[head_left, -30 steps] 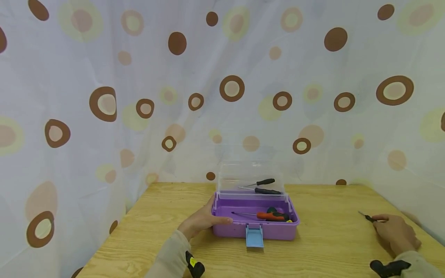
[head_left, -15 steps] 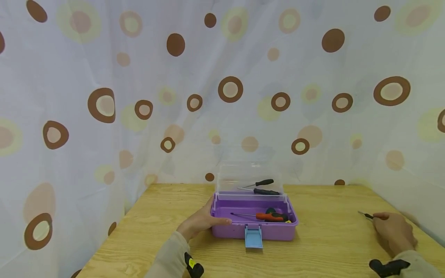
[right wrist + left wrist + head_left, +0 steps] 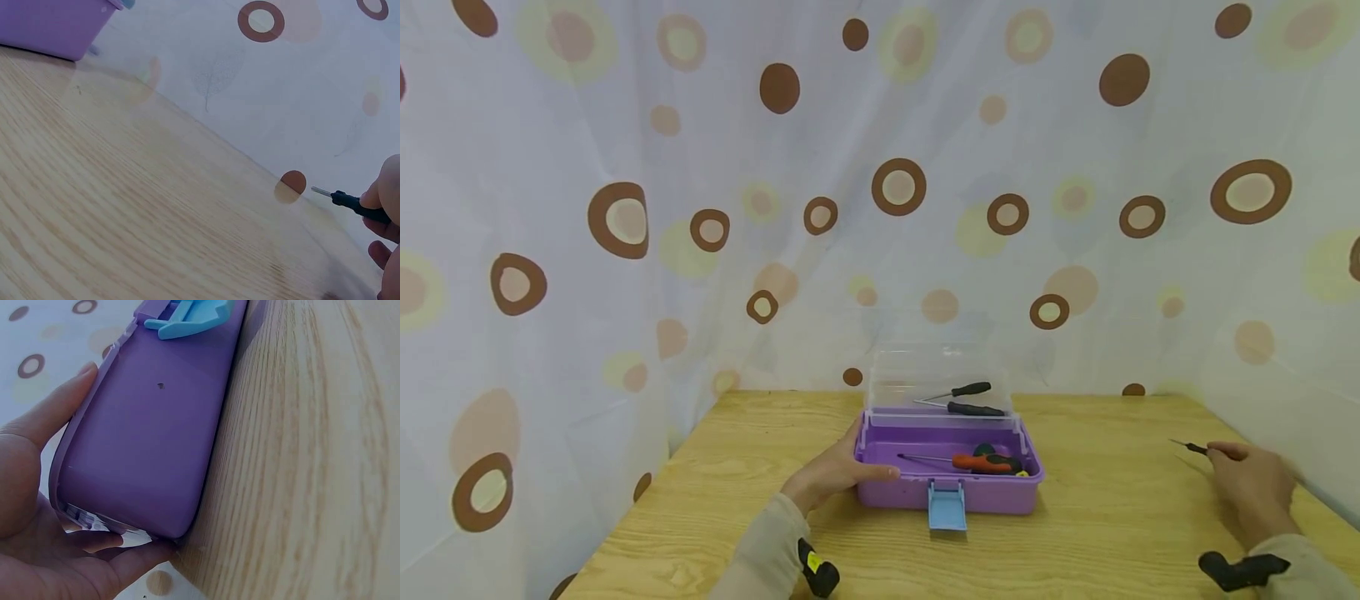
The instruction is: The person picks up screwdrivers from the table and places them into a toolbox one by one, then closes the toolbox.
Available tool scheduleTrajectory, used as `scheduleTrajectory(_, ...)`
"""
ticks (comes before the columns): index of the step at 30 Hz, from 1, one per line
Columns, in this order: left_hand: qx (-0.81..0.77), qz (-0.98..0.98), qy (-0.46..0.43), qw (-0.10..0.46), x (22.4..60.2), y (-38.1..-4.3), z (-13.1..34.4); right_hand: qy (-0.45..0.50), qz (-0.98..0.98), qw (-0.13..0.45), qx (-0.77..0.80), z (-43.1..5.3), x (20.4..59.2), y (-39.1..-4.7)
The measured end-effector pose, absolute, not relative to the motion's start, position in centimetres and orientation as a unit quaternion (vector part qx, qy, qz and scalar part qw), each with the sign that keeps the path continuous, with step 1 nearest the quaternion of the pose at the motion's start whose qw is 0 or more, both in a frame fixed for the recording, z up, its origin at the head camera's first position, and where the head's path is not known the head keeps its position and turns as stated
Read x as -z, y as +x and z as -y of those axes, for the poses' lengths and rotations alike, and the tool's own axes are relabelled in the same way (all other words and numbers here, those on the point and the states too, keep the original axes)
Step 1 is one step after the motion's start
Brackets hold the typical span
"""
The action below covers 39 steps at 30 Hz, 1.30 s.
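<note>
A purple toolbox (image 3: 988,498) stands on the table with its clear lid (image 3: 936,375) swung back and its light-blue latch (image 3: 947,508) hanging down in front. My left hand (image 3: 835,477) grips the box's left end, the thumb over the front rim and the fingers against the end wall. Inside lies a red-and-black screwdriver (image 3: 988,464), with a dark green and a yellow piece partly hidden beside it. Two black-handled screwdrivers, a rear one (image 3: 972,388) and a front one (image 3: 975,409), lie in the lid. At the right, my right hand (image 3: 1253,483) pinches a small dark-handled screwdriver (image 3: 353,203), tip pointing left.
The wooden table (image 3: 1112,533) spans the front, with bare wood between the box and my right hand. A spotted white curtain (image 3: 940,250) hangs behind it and along both sides.
My right hand has lifted slightly and moved a little away from me with the small screwdriver. The left hand and the toolbox stay where they were.
</note>
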<state>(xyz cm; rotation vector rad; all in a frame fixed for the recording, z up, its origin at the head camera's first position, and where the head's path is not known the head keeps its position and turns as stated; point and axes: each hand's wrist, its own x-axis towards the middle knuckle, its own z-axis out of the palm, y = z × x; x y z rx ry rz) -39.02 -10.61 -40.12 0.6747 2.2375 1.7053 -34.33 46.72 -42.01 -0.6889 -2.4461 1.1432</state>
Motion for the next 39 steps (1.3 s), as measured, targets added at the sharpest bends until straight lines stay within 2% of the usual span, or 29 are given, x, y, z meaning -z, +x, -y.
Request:
scheduleTrajectory(9,-0.582,-0.771,0.226,0.124,40.2,-39.0,10.7,-0.189,0.868,0.215,-0.405,-46.7,41.0,-34.7)
scheduleTrajectory(17,-0.578,-0.775,0.222,0.124,40.5,-39.2,10.6,-0.154,0.84,0.213,-0.475,-45.4,40.2,-34.3)
scheduleTrajectory(39,-0.586,-0.767,0.23,0.124,40.3,-39.2,10.6,-0.055,0.833,0.228,-0.502,-41.7,39.2,-35.4)
